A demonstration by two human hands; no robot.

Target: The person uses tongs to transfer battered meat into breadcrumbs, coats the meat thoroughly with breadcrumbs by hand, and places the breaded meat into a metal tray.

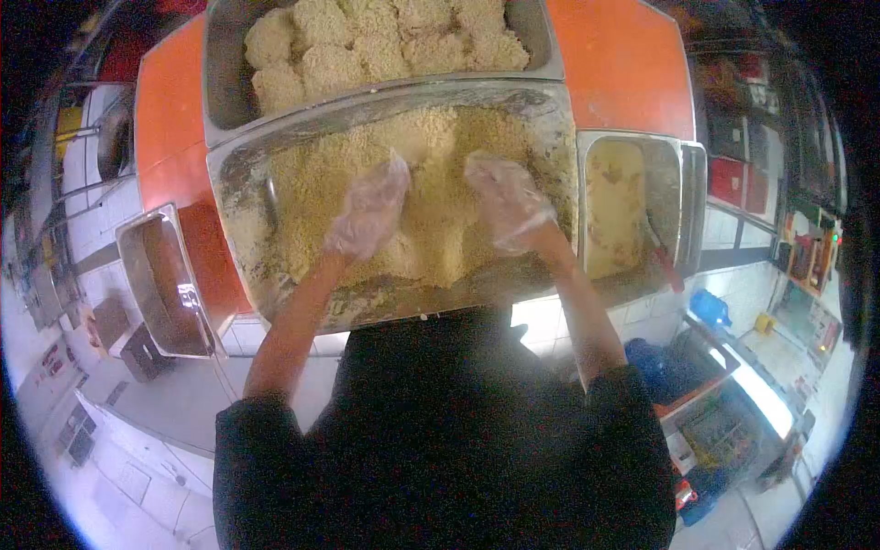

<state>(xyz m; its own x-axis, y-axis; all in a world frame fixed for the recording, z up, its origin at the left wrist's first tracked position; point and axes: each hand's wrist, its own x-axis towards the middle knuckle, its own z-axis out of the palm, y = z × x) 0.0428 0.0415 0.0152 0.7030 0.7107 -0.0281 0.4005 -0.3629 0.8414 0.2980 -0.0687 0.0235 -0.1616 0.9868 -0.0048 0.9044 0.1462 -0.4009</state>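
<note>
My left hand (371, 206), in a clear plastic glove, is over the left-middle of a wide metal tray (394, 305) of pale crumbly breading (433, 215). Its fingers stretch away from me, and nothing shows in it. To the right, my right hand (510, 200) wears the same kind of glove. It is stretched out low over the breading, tilted inward, with no item visible in it. A gap with mounded breading separates the two hands. The undersides of both hands are hidden, so I cannot tell how deep the fingertips touch.
Beyond the breading tray, a metal pan (218, 87) holds several breaded pieces (367, 46). On the right, a container of yellowish batter (612, 202) has a red-handled utensil (665, 257) in it. A smaller metal pan (165, 284) stands left. Orange counter surfaces (628, 69) flank the trays.
</note>
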